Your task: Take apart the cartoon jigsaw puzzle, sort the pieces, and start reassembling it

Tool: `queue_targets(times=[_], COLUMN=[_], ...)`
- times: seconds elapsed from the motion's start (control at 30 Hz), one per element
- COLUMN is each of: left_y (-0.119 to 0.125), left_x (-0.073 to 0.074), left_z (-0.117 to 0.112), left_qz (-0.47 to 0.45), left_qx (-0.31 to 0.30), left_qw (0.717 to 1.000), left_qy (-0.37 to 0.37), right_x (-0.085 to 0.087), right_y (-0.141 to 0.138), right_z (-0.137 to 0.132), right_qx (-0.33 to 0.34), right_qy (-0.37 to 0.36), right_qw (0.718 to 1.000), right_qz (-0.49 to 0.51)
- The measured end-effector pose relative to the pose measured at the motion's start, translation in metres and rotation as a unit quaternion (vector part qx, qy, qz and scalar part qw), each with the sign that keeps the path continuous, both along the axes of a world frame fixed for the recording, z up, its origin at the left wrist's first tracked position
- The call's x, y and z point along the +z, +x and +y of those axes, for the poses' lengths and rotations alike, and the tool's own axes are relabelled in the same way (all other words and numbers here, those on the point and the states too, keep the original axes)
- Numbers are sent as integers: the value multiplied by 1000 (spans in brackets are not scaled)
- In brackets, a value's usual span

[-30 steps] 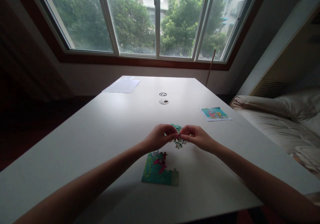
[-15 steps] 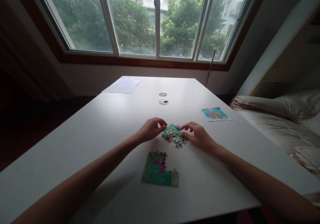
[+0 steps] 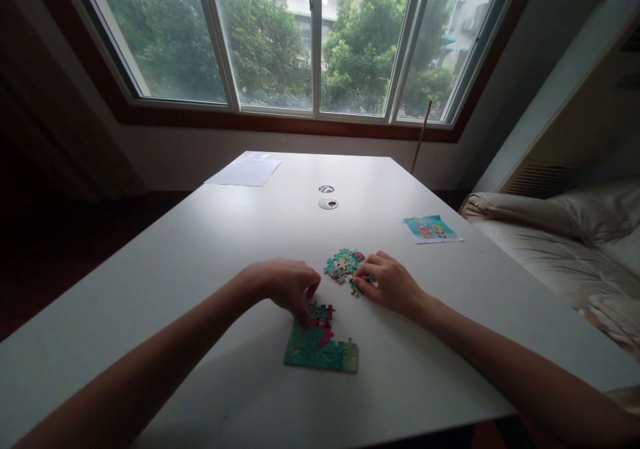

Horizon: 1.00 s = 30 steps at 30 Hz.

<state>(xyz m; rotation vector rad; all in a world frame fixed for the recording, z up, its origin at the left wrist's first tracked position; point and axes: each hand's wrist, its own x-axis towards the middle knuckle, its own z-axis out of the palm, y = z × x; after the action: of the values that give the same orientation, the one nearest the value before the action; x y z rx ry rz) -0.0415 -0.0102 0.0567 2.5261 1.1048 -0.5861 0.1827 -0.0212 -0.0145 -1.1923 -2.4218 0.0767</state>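
A partly assembled teal and pink jigsaw [image 3: 320, 349] lies flat on the white table [image 3: 200, 249] in front of me. My left hand [image 3: 285, 285] hovers at its top left edge, fingers curled down and pinched on what looks like a small puzzle piece pressed against the jigsaw. A heap of loose puzzle pieces [image 3: 343, 263] lies just beyond. My right hand [image 3: 393, 282] rests on the heap's near right side, fingers bent over a few pieces; what they grip is hidden.
A colourful reference picture [image 3: 431, 228] lies at the right of the table. A sheet of paper [image 3: 243, 171] sits at the far left, and two round cable ports [image 3: 327, 196] are in the middle. A cushioned sofa [image 3: 565, 235] stands to the right.
My hands parted from a shared pinch above the heap. The left hand came back toward me to the jigsaw's top edge; the right hand lowered onto the heap's near side.
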Motion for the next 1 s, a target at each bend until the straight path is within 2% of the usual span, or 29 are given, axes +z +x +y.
queue_targets(times=[0.13,0.27,0.53,0.73,1.0], left_y=[5,8,16,21,20], left_x=[-2,-5,-16,-22,-12], left_z=[-8,-10,-5,-2,-4], left_qz=[23,15,-103,-149,-138], left_qx=[-14,-27,-38,-31,1], left_qw=[999,999,993,988,990], left_qy=[35,35,34,35,-20], right_x=[3,8,17,17,13], right_y=[2,5,-10,-13,-10], right_z=[3,4,-21,-25,-22], right_qx=[-35,-67,71,51,59], right_qy=[23,24,-73,-122,-195], right_qw=[999,997,995,991,978], right_qz=[-18,4,14,-16,34])
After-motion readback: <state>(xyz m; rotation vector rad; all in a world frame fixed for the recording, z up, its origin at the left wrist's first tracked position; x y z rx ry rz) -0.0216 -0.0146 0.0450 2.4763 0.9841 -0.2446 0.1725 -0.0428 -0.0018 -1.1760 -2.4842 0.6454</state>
